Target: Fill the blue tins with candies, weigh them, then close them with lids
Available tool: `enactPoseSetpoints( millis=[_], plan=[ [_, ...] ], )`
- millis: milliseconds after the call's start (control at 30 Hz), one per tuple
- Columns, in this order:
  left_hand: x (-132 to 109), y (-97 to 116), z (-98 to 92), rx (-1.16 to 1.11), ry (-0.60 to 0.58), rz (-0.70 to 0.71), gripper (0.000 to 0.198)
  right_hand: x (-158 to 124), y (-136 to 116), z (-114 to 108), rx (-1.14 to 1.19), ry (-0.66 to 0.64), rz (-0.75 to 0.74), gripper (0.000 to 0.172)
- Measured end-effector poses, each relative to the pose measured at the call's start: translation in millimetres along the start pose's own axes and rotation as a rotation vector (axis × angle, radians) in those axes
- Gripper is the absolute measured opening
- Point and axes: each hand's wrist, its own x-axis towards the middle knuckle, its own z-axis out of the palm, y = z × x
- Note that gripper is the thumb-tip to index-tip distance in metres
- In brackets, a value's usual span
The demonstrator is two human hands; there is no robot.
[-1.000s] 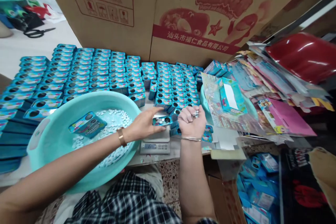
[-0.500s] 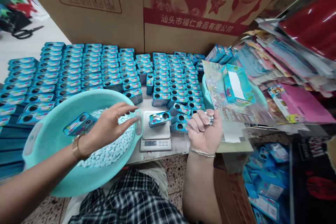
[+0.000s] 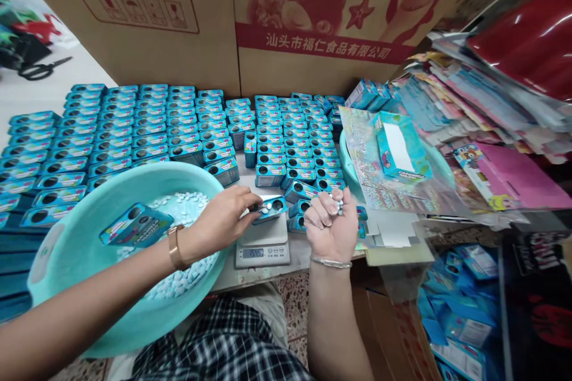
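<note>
My left hand (image 3: 223, 214) reaches over the basin rim, its thumb and fingers closed on the left end of a small blue candy box (image 3: 276, 208). A few pale candies (image 3: 265, 208) lie on top of that box. The box is at a white digital scale (image 3: 263, 255); I cannot tell if it still rests on the plate. My right hand (image 3: 331, 223) is raised just right of the scale, palm up, fingers curled round several pale blue candies (image 3: 340, 205). The turquoise basin (image 3: 67, 309) under my left arm holds many loose candies and another blue box (image 3: 136, 225).
Rows of blue boxes (image 3: 152, 122) stand across the table before a large carton (image 3: 308, 65). A second basin (image 3: 351, 161) at the right carries a sheet and a blue carton (image 3: 399, 146). Stacked printed packaging (image 3: 473, 101) lies beyond; scissors (image 3: 44, 68) lie far left.
My left hand has moved right from over the basin and closed on the box at the scale. My right hand stays curled round the candies. The view has shifted slightly.
</note>
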Motion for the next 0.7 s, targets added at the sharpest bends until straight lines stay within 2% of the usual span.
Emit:
enactPoseSetpoints(
  millis=[167, 333, 400, 533, 600, 633, 700],
  plan=[
    [14.7, 6.2, 6.9, -0.059, -0.023, 0.030, 0.013, 0.4, -0.3, 3.0, 0.003, 0.014, 0.003, 0.028],
    [35.9, 17.3, 14.4, -0.049, -0.018, 0.063, 0.013, -2.8, 0.0, 5.4, 0.001, -0.014, 0.015, 0.027],
    [42.9, 17.7, 8.4, -0.121, 0.022, 0.050, 0.014, -4.7, -2.0, 4.9, 0.003, -0.012, 0.015, 0.027],
    [49.5, 8.0, -11.7, -0.282, 0.188, -0.055, 0.019, -5.1, -8.4, 3.7, 0.005, 0.025, -0.023, 0.026],
    [47.0, 6.2, -15.5, -0.230, 0.205, -0.071, 0.029, -5.6, -10.1, 5.5, 0.001, 0.053, -0.028, 0.026],
    [44.0, 8.6, -14.3, -0.164, 0.174, -0.054, 0.039, -7.1, -10.1, 7.3, -0.005, 0.068, -0.019, 0.026],
    [36.4, 19.5, -7.1, 0.002, 0.026, 0.002, 0.062, -13.0, -9.1, 12.4, -0.028, 0.113, 0.014, 0.026]
  ],
)
